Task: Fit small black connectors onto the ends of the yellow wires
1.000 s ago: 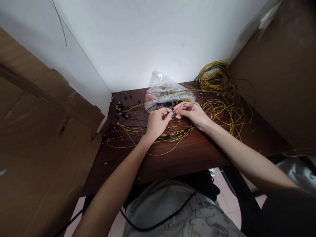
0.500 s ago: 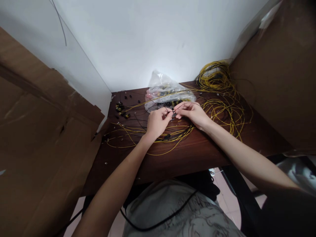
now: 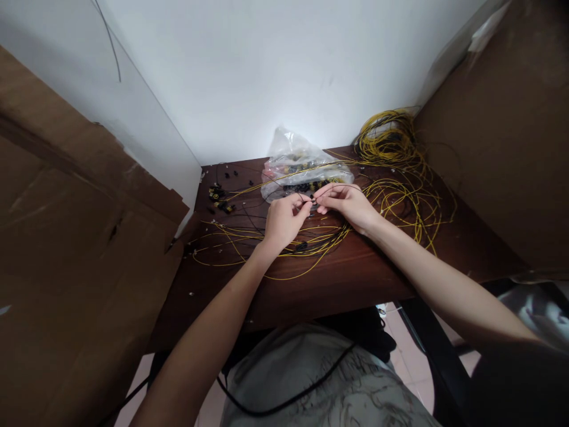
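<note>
Over the middle of the dark wooden table [image 3: 320, 290], my two hands meet fingertip to fingertip. My left hand [image 3: 287, 219] is closed in a pinch, and a thin black wire [image 3: 299, 197] runs at its fingers. Also pinched, my right hand [image 3: 342, 204] has a dark wire [image 3: 340, 187] passing over its fingers. A tiny black piece [image 3: 312, 198] shows between the fingertips; its kind is too small to make out. Just behind the hands sits a clear plastic bag [image 3: 288, 148] with black and yellow parts inside. Yellow and black wires [image 3: 320, 240] lie loose beneath both hands.
A coil of yellow and black wire [image 3: 386, 142] rests at the back right, with looser loops [image 3: 413, 207] in front. Small black and yellow connectors [image 3: 217, 193] lie at the left. Cardboard [image 3: 89, 237] stands on the left, and another sheet [image 3: 502, 148] on the right.
</note>
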